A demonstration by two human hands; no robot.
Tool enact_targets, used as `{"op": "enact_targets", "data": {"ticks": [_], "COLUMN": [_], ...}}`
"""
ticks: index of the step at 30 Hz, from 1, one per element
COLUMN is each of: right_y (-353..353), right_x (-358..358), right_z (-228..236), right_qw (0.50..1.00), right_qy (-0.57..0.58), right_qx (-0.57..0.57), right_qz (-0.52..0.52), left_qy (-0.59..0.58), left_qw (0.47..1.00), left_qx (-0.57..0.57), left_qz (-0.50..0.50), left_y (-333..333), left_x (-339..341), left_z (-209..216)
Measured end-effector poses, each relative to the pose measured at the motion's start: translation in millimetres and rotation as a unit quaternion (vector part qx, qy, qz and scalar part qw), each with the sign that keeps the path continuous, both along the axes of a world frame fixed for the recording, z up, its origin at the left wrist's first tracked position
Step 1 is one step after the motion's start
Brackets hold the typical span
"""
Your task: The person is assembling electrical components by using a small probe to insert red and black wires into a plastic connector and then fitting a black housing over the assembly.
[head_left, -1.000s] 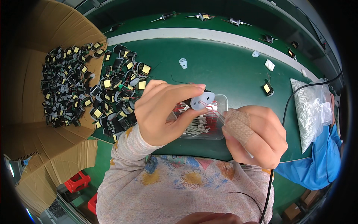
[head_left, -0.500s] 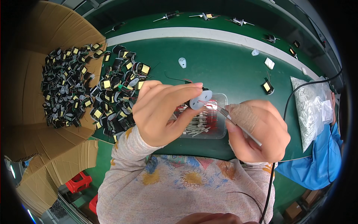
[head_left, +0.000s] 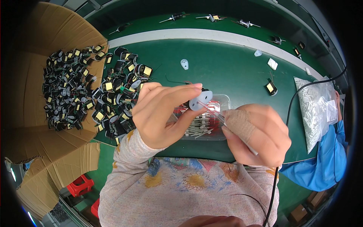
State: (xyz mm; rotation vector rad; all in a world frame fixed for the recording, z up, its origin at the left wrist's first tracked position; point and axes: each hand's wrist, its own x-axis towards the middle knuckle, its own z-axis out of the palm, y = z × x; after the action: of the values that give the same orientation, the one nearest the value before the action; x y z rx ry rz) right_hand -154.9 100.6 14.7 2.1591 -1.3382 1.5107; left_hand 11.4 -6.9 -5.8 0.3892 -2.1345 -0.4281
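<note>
My left hand (head_left: 160, 117) is closed around a small black part with a light grey oval cap (head_left: 200, 100), its holed face turned towards my right hand. My right hand (head_left: 261, 136) pinches metal tweezers (head_left: 222, 118), with tan tape wrapped on one finger. The tweezer tips are near the thin red wires at the cap; whether they grip a wire is too small to tell. Beneath both hands stands a clear plastic tray (head_left: 228, 130) of white pieces with red wires.
A large cardboard box (head_left: 28, 113) of black parts stands at the left, beside a pile of similar parts (head_left: 121, 94). A bag of white tubes (head_left: 312, 113) lies at the right, near a person's blue sleeve (head_left: 321, 162). A black cable (head_left: 289, 109) runs past my right hand.
My right hand and the tweezers have shifted slightly left, closer to the grey cap. The left hand's part has moved slightly left. Assemblies on the far strip have moved slightly right.
</note>
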Motion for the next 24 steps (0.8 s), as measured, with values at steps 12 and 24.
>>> {"op": "enact_targets", "data": {"ticks": [12,24], "right_y": [0.8,6.1], "right_x": [2.0,3.2], "right_z": [1.2,4.9], "right_qw": [1.000,0.999], "right_qy": [-0.021,-0.004], "right_qx": [0.003,0.030], "right_qz": [-0.016,-0.009], "left_qy": [0.010,0.016], "left_qw": [1.000,1.000], "left_qx": [-0.017,-0.016], "left_qz": [-0.009,-0.014], "left_y": [-0.6,0.2], "left_x": [0.8,1.0], "left_z": [-1.5,0.8]}}
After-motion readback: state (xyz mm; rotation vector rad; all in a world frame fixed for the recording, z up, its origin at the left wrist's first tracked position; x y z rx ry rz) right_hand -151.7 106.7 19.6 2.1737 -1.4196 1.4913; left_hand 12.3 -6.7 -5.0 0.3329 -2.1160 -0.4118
